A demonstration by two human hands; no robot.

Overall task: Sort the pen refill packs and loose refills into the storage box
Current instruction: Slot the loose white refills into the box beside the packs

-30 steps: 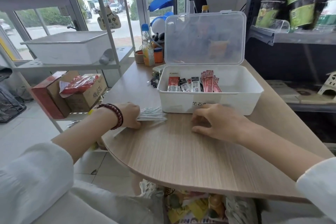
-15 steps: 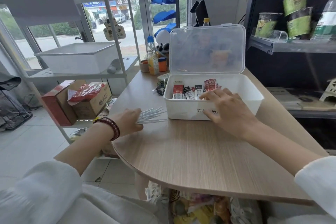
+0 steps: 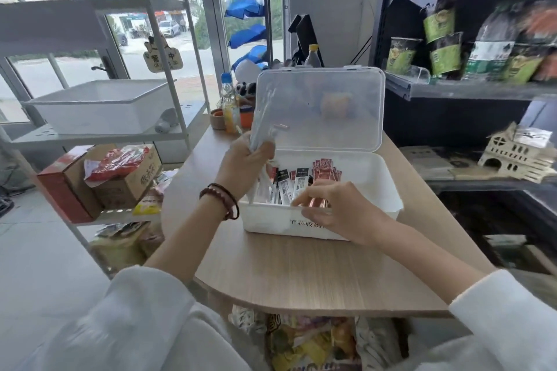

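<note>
Box [image 3: 271, 224]: white matte plastic, rectangular, rounded corners. Its frosted lid [image 3: 325, 108] stands open at the back. Slim glossy packs [image 3: 297, 182], red and black, stand on end in the left half. Your left hand [image 3: 245, 163] grips a sheaf of thin clear refills [image 3: 262, 126], upright over the box's left end. Your right hand [image 3: 334, 208] curls over the front rim, fingertips on the red packs; grip unclear. Counter [image 3: 316, 274]: pale wood-grain, curved edge. Shop shelves [image 3: 467, 90] to the right.

Storage box [image 3: 262, 220] front: 笔芯收纳, rest hidden; hanging door sign [image 3: 162, 59]: 营, 中; other print blurred
</note>
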